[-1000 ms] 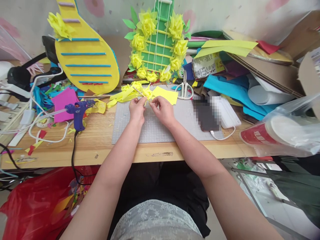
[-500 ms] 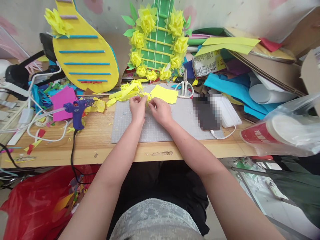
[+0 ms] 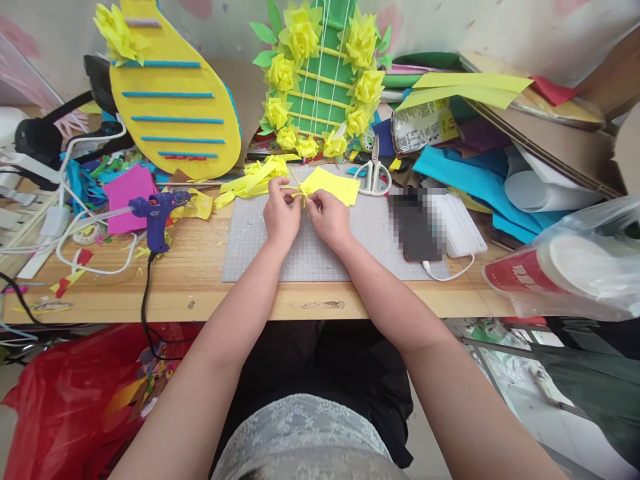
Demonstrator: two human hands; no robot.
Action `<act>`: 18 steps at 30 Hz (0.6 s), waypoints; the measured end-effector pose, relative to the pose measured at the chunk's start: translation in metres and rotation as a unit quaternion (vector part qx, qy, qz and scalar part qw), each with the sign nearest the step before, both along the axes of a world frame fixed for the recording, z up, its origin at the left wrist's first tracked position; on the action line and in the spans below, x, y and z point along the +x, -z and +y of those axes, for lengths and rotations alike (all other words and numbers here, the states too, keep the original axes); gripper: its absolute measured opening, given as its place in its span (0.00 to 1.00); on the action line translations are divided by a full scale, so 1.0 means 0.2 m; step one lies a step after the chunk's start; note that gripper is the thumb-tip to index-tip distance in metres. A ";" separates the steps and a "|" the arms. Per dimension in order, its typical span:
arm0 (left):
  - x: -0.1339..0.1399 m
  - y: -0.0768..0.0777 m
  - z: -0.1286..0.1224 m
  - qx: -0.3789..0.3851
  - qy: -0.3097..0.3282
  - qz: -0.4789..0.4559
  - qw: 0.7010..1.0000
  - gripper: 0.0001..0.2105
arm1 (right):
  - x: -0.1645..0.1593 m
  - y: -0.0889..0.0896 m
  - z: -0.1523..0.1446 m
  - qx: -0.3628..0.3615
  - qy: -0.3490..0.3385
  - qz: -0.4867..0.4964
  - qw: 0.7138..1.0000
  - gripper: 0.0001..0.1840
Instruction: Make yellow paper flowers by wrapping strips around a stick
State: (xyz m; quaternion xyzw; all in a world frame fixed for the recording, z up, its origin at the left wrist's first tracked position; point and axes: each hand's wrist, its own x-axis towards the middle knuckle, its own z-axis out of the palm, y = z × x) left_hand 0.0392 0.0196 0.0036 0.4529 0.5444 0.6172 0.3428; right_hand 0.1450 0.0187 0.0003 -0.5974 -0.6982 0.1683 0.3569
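Over the grey cutting mat [image 3: 260, 257], my left hand [image 3: 281, 213] and my right hand [image 3: 329, 217] meet at a small yellow paper flower [image 3: 305, 190]. Fingertips of both hands are closed on it, and they partly hide it. A thin stick slants up from between the hands. Just behind my right hand lies a stack of yellow paper [image 3: 340, 185]. Yellow paper strips and petals [image 3: 257, 179] are heaped behind my left hand. White-handled scissors [image 3: 373, 177] rest at the mat's back edge, right of the paper stack.
A blue glue gun [image 3: 157, 217] stands at left with its cable. A phone [image 3: 417, 230] and a white power bank [image 3: 463, 227] lie at right, near a bagged cup [image 3: 530, 270]. Behind stand a yellow cardboard instrument [image 3: 175, 107] and a green one [image 3: 313, 100] with yellow flowers.
The view has shifted slightly. My left fingers have spread a little and turned around the yellow paper flower; my right hand still pinches it.
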 end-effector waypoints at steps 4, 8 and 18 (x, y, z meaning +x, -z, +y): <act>0.01 0.00 0.00 -0.012 -0.005 -0.042 0.999 0.17 | 0.00 -0.01 0.00 -0.013 0.008 0.006 1.000 0.11; 0.02 0.00 -0.01 -0.016 -0.013 -0.075 0.997 0.18 | 0.00 -0.01 0.00 -0.012 0.008 -0.005 1.000 0.12; 0.00 0.02 0.02 0.002 -0.022 -0.048 0.999 0.19 | -0.01 -0.01 0.00 0.019 -0.038 -0.068 0.997 0.11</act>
